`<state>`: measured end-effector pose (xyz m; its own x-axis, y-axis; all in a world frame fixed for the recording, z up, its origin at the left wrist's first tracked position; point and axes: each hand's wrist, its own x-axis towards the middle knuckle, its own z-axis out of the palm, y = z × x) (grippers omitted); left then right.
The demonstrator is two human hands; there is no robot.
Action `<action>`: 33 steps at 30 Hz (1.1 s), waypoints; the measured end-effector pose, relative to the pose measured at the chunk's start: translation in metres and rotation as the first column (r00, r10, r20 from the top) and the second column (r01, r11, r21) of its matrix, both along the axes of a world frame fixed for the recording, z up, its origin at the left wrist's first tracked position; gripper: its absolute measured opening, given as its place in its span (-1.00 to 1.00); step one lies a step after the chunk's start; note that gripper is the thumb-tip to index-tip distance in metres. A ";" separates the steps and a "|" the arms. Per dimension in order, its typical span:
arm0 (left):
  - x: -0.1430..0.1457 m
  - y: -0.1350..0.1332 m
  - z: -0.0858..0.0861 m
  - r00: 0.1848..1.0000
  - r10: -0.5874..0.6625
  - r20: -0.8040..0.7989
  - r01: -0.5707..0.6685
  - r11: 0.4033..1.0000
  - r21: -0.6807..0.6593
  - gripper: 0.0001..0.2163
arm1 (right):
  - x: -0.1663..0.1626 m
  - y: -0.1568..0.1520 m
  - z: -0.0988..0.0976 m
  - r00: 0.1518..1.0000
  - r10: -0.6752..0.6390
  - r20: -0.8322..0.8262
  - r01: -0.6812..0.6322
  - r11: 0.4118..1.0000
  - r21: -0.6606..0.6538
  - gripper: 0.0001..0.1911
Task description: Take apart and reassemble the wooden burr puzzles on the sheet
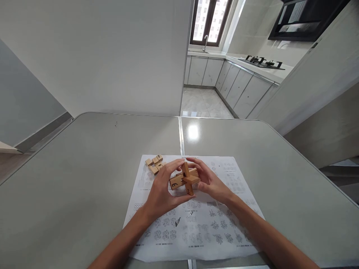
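Note:
Both hands hold a wooden burr puzzle [184,180] of crossed notched bars, with dark marks on the bar ends, just above a printed instruction sheet [196,224]. My left hand [162,190] wraps its fingers round the puzzle's left side. From the right, my right hand [209,179] curls over the top and back of it. Loose wooden puzzle pieces [154,163] lie in a small heap on the sheet's far left corner, a little beyond my left hand.
The sheet lies on a grey table [84,179] with a metal seam [181,134] down its middle. A white wall stands behind the table. Beyond on the right is a kitchen with cabinets [241,86], a hob [263,62] and a window [210,20].

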<state>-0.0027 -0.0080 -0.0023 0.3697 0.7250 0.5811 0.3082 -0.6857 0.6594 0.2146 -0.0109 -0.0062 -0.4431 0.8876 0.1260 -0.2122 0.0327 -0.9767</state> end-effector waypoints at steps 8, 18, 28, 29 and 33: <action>0.001 -0.001 -0.001 0.999 -0.032 -0.023 0.032 0.999 0.013 -0.15 | -0.004 -0.004 0.004 0.999 0.026 0.031 -0.025 0.999 -0.049 -0.12; 0.001 -0.001 -0.003 0.998 -0.059 -0.018 0.059 0.998 -0.028 -0.09 | -0.002 -0.002 0.004 0.999 0.014 0.028 -0.012 0.997 -0.077 -0.28; 0.001 0.001 0.001 0.994 0.105 0.019 -0.090 0.918 -0.387 -0.78 | 0.000 -0.003 -0.006 0.985 -0.139 0.102 0.137 0.990 0.027 -0.29; 0.001 0.001 0.003 0.997 0.073 0.021 -0.058 0.911 -0.408 -0.78 | 0.000 -0.003 -0.006 0.985 -0.138 0.100 0.136 0.990 0.025 -0.28; 0.002 0.001 0.007 0.999 0.050 0.017 -0.040 0.922 -0.385 -0.78 | 0.001 -0.003 -0.007 0.986 -0.143 0.087 0.143 0.990 -0.003 -0.27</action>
